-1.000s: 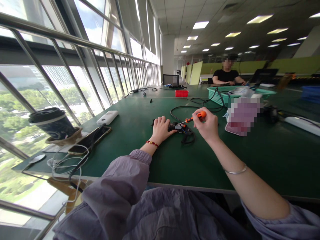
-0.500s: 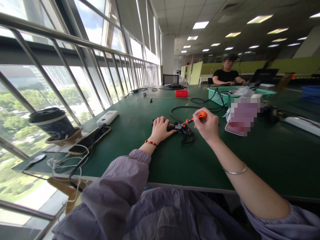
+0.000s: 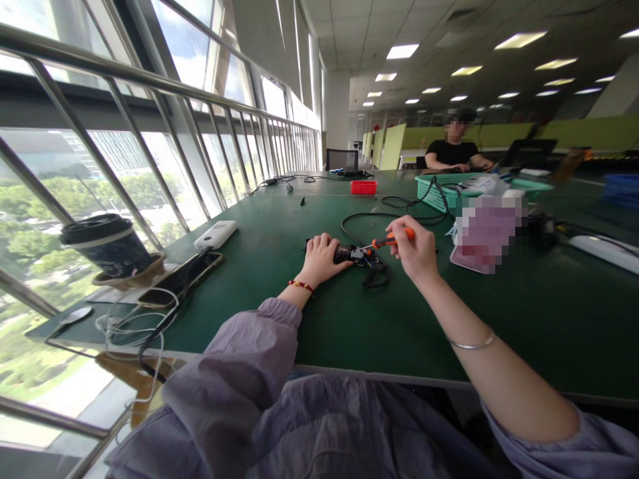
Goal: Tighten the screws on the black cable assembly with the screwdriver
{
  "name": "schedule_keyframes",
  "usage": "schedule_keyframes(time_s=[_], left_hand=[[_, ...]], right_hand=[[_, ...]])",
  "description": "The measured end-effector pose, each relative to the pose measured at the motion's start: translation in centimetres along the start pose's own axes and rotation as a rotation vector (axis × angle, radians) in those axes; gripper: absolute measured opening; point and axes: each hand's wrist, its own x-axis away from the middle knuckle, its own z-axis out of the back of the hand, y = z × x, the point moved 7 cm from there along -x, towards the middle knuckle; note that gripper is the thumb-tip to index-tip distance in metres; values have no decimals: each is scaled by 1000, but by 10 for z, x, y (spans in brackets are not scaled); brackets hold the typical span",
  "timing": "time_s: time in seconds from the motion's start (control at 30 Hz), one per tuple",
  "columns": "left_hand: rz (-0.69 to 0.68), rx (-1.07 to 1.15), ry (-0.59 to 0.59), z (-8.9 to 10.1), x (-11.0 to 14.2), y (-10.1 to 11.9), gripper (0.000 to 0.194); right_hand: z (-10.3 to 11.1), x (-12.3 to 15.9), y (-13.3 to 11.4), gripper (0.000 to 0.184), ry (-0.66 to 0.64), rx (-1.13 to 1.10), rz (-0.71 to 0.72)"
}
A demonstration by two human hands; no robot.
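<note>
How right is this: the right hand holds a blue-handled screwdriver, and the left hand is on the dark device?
Not blue: the head view shows the right hand holding an orange-and-black-handled screwdriver, and the left hand on the dark device.

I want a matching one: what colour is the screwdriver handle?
The screwdriver handle is orange with some black, seen in the head view.

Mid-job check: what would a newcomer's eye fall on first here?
Probably the orange screwdriver in the right hand, angled down toward the black device that the left hand holds on the green table. Next, the bright red container farther back and the dark lidded cup near the table's left edge.
</note>
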Motion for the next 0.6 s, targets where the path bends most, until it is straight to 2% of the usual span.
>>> schedule_keyframes(time_s=[0.1,0.23,0.4,0.5,0.6], left_hand=[[-3,16,-25,-1,0,-2,55],[-10,30,-54,-2,2,-4,54],[0,43,-67,-1,3,-4,49],[5,49,-71,-2,3,-4,50],[14,56,-81,-3,3,-4,50]], right_hand=[[5,0,-5,33,45,54,45],[9,0,-9,17,108,39,90],[11,1,-15,25,167,-22,215],[11,0,-16,24,170,-9,197],[9,0,-12,18,128,25,107]])
